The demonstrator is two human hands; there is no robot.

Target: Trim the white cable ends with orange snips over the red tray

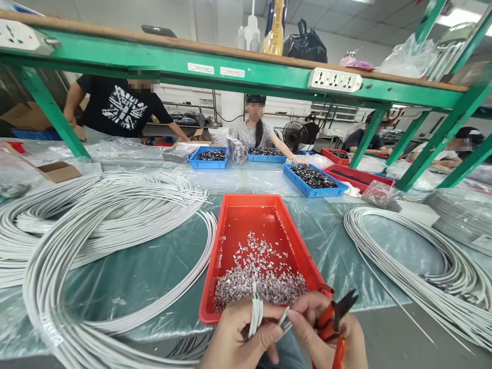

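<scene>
My left hand (234, 333) is closed around a few white cables (255, 313), whose ends stick up past the fingers. My right hand (348, 333) carries orange-handled cutting pliers (343, 306) in its palm, with the dark jaws pointing up and right. Its thumb and forefinger pinch at a white cable end (284, 315), meeting the left fingertips. Both hands are over the near edge of a red tray (265, 199). Small shiny silvery pieces (265, 282) are heaped at the tray's near end and scattered thinner toward its middle.
Coiled white cables (57, 256) lie left, and another coil (415, 246) right. Blue trays of dark parts (313, 177) stand across the table. A green shelf frame (230, 66) with power sockets (335, 80) crosses overhead. Several people sit or stand beyond; one person's hand touches a blue tray.
</scene>
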